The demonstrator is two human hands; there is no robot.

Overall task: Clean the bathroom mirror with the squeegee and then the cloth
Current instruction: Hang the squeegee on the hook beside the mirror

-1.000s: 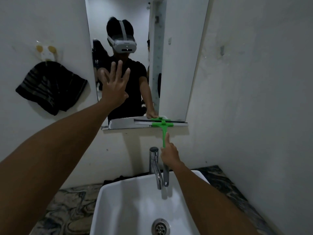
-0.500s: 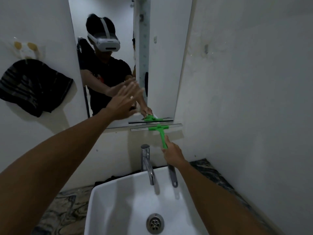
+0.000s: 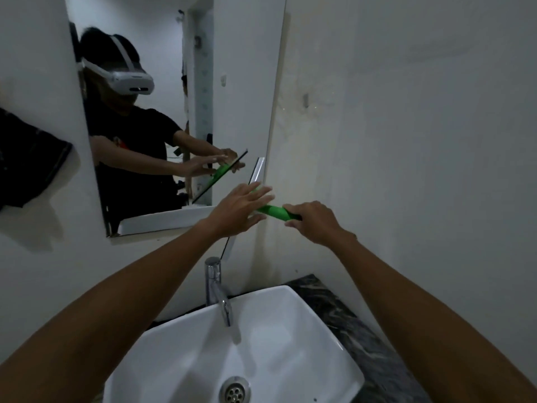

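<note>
**Squeegee coming off the glass**

I am seeing the squeegee [image 3: 271, 211] leaving the mirror [image 3: 232, 82]: a second ago its blade was lying level along the bottom edge of the glass, and now it is hanging in the air in front of the mirror's lower right corner, blade turned nearly upright, clear of the surface. The right hand [image 3: 315, 222] is curling round the dark end of the green handle, fingers closed on it. The left hand [image 3: 241, 210], which was pressing flat on the glass higher up, is now coming down and across to the squeegee, fingers straight and spread, lying over the head where handle meets blade; I cannot tell whether it is touching the blade or only hovering in front of it.

I am reading this as the end of a stroke, perhaps a wipe of the blade or a passing of the tool between hands. The cloth [image 3: 26, 158] is hanging on the wall left of the mirror, untouched, so the second stage is not yet starting
</note>
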